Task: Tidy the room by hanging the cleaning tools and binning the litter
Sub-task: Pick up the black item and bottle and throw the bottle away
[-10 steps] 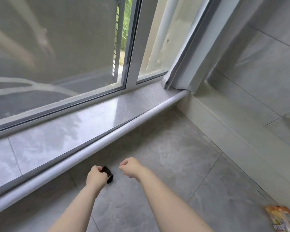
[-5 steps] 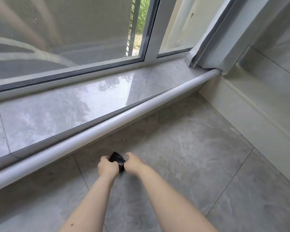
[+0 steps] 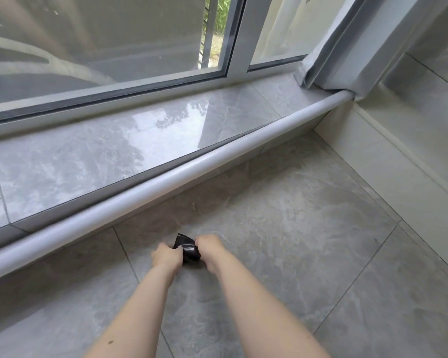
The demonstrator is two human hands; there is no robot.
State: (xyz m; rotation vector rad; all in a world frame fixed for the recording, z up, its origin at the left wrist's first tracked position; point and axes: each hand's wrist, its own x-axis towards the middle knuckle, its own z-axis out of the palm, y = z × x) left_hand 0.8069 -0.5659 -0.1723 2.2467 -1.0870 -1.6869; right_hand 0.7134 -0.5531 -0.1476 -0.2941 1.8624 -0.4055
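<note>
Grey marble-look floor [image 3: 308,254] meets a glossy sill [image 3: 114,156] under the window [image 3: 101,47]; a curtain [image 3: 328,60] hangs in the corner. Left hand [image 3: 166,257] and right hand [image 3: 210,250] both pinch a black scrap [image 3: 188,249] above the floor.

No readable text, label, brand, number or sign shows anywhere in the view.
</note>
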